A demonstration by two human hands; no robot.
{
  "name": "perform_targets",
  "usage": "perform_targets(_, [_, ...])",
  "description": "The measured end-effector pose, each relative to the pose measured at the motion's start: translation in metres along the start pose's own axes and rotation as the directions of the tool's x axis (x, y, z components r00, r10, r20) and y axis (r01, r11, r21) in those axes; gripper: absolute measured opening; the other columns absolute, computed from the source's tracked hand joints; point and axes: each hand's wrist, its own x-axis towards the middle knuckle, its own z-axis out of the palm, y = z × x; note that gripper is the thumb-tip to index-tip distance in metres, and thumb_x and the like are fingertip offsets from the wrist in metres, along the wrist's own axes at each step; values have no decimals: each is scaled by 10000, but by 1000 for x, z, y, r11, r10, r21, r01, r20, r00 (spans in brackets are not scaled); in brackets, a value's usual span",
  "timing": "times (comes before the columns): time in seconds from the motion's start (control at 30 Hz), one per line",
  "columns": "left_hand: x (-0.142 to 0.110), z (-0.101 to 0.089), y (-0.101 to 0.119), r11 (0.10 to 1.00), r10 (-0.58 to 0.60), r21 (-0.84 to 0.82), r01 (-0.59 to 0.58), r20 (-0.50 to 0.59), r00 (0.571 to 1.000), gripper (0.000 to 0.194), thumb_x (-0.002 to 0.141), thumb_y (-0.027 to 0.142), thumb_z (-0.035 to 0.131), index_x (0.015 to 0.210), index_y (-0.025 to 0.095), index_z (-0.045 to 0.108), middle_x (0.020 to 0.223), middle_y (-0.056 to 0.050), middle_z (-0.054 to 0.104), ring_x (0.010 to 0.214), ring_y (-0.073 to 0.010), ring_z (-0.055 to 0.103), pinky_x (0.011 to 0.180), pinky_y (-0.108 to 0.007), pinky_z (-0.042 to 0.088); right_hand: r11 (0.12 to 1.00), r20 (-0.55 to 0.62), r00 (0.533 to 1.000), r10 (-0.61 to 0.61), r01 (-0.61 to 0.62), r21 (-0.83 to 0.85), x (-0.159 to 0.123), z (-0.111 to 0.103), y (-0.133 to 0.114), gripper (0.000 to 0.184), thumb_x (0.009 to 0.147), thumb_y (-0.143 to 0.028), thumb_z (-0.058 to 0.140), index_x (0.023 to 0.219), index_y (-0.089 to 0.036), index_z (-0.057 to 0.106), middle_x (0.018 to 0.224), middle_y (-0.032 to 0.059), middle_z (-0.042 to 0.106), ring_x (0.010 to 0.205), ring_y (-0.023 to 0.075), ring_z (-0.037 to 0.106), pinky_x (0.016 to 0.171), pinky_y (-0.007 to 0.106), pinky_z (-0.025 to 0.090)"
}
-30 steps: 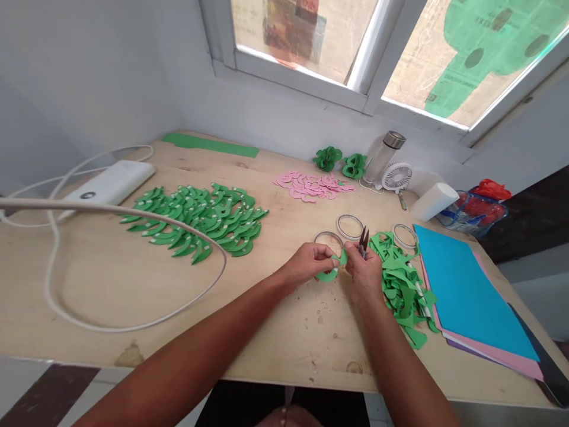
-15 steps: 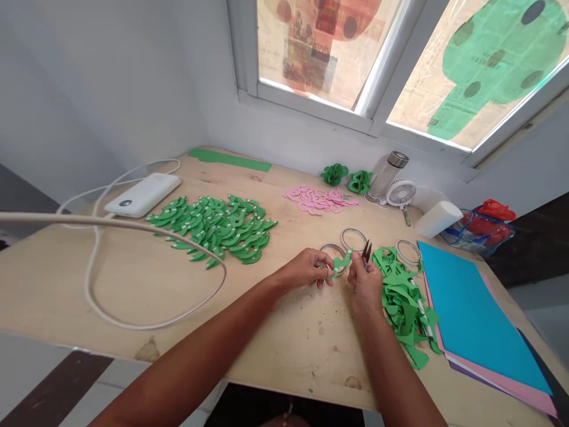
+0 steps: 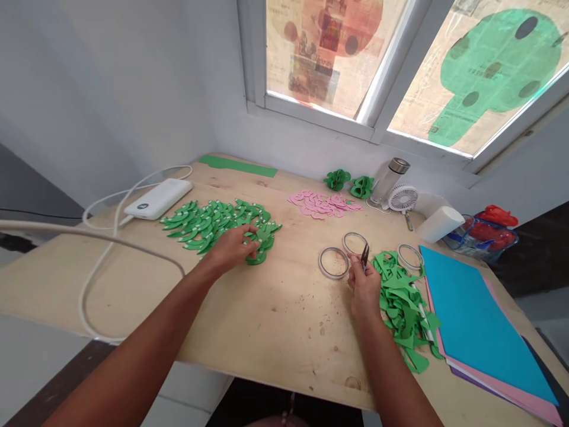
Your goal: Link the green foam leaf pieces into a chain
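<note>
While the right hand (image 3: 366,287) clamps scissors (image 3: 365,256), I can't tell the left hand's (image 3: 233,246) grip; green cutouts (image 3: 208,220) seem flimsy, best edge-pinched.

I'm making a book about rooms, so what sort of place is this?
Probably a craft corner, though I can't tell whether at home or school. Scissors in the right hand, a pile of green paper cuttings and blue paper on the table show it.
</note>
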Motion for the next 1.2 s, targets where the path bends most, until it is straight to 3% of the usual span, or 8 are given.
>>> perform_targets(0.1, [4,-5,-8,960,-54,276,52,0,999,403,726,332,491,1084,152,539,599,-28,647,632,-217,616,542,-272,404,1000,1,1000,-13,13,-5,0,0,0,409,619,-456,704,832,-115,632,465,-106,305,399,34,223,382,190,131])
perform_targets(0.2, [2,-5,-10,840,-96,529,121,-74,993,436,760,386,461,1136,178,536,835,-117,689,829,-302,631,616,-332,428,1000,6,1000,-15,15,-12,0,0,-1,416,617,-464,701,838,-119,631,462,-107,300,397,37,221,384,193,131])
perform_targets(0.3, [-6,-3,-9,741,-122,650,172,-121,985,459,798,415,407,1191,201,512,978,-170,667,909,-360,610,643,-391,438,999,7,1000,-24,24,-22,0,-1,-1,416,618,-469,695,839,-122,631,463,-106,298,398,40,222,387,197,137])
perform_targets(0.47, [-17,-2,-8,708,-141,677,202,-144,979,476,822,424,380,1242,226,487,1000,-170,665,914,-365,609,665,-416,445,999,5,1000,-26,26,-40,1,-2,1,414,619,-474,686,830,-123,629,468,-101,310,403,46,238,391,200,147])
perform_targets(0.57, [-19,2,-8,715,-70,677,177,-182,981,443,854,382,325,1243,247,489,1039,-135,665,948,-338,605,696,-403,444,999,10,1000,-20,20,-35,1,-3,2,422,613,-474,685,837,-121,626,465,-104,308,398,44,234,389,200,138])
perform_targets(0.77, [-18,16,-9,724,31,689,27,-71,997,394,846,362,362,1154,231,569,1071,-111,660,978,-297,596,730,-358,434,1000,8,1000,-17,17,-19,2,-2,4,423,608,-469,691,828,-112,634,464,-105,308,404,43,229,393,198,148])
perform_targets(1.03, [-18,23,1,752,-3,639,160,-240,971,378,857,357,344,1072,179,599,940,-146,680,874,-312,621,633,-341,407,998,14,999,-42,43,-45,4,-4,9,422,623,-481,674,833,-117,641,483,-97,330,421,47,245,402,195,167])
perform_targets(1.2, [-43,39,-6,808,158,587,39,-280,947,348,868,338,342,1034,182,605,962,-110,676,857,-277,617,637,-333,412,999,8,999,-35,35,-20,4,-5,8,427,624,-472,677,855,-114,648,479,-97,332,416,47,245,400,197,162])
